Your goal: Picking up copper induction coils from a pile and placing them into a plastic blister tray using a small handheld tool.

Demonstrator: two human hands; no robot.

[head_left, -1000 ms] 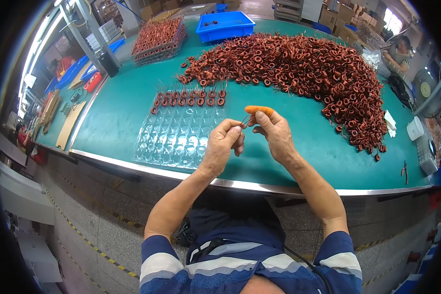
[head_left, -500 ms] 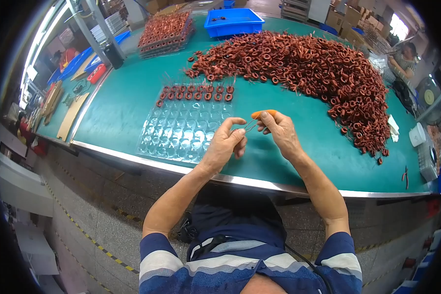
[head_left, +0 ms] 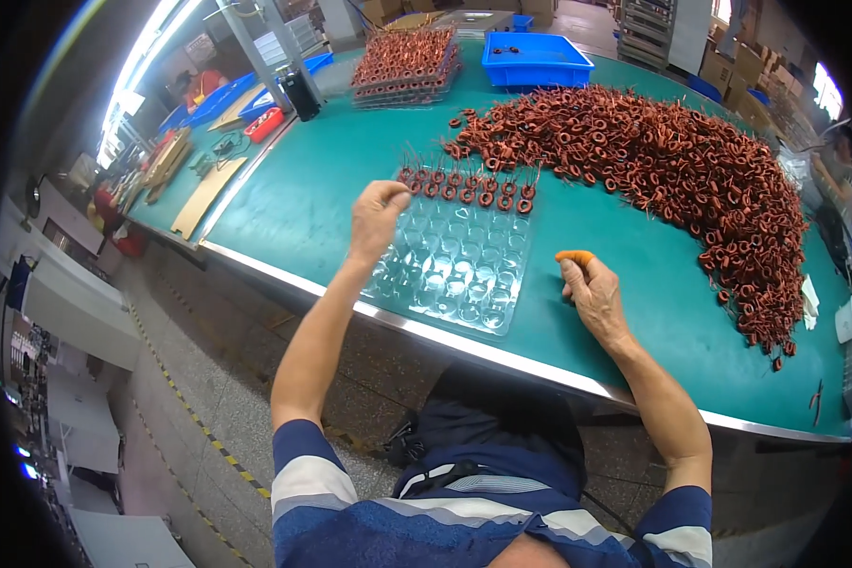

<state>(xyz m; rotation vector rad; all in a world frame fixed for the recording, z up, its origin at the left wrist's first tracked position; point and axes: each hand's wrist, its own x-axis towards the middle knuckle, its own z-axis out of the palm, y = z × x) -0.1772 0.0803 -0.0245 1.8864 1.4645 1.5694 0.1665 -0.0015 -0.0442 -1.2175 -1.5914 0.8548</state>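
My left hand (head_left: pixel 377 222) is over the upper left corner of the clear plastic tray (head_left: pixel 450 270), its thumb and fingers pinched together beside the rows of small ring coils (head_left: pixel 469 195) wound in red-brown wire. Whatever lies between those fingertips is hidden. Two rows of coils fill the tray's far end, wire leads pointing up. To the right of the tray, my right hand (head_left: pixel 594 298) hovers above the green table with an orange finger cover (head_left: pixel 575 256) on its index finger. That finger is stretched out and the others curl loosely; nothing shows in them.
A large heap of similar coils (head_left: pixel 653 161) curves across the back and right of the green table (head_left: pixel 341 208). Behind stand a blue bin (head_left: pixel 537 64) and stacked filled trays (head_left: pixel 405 71). Pliers (head_left: pixel 816 402) lie at the right, a white cloth (head_left: pixel 809 301) beyond.
My hands have parted from the wire leads they held together. The left has gone to the tray's far left corner; the right stays at the tray's right. The view has shifted, too.
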